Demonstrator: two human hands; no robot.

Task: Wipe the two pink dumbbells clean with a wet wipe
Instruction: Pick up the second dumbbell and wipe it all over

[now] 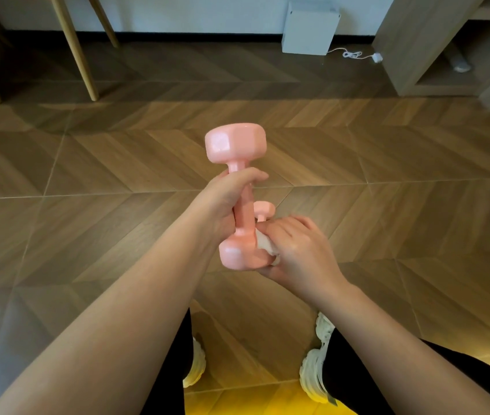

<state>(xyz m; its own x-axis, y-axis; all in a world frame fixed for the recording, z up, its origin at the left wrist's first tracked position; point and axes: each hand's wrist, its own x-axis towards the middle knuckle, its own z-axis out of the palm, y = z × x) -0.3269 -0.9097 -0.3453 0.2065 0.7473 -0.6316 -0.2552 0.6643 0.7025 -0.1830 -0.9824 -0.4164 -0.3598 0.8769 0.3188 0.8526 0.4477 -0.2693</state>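
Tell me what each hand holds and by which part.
Left hand grips a pink dumbbell by its handle; right hand holds a wet wipe against its near head.

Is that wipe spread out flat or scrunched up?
Scrunched up: the wet wipe shows as a small white wad between the right hand and the lower head of the held dumbbell.

Indoor light, moderate, warm tone. Dumbbell (pixel 235 145): soft specular highlights on both heads, no hard glare. Floor (pixel 387 205) beyond dumbbell: dark shaded band. Floor nearer than dumbbell: saturated yellow glow at bottom edge, grey-blue cast to lower left. Right hand (pixel 297 250) beside dumbbell: fingers slightly motion-blurred. Wide-angle distortion: floor seams bow; wooden legs (pixel 71 46) far left and cabinet (pixel 411 49) far right lean. Fine detail soft throughout.
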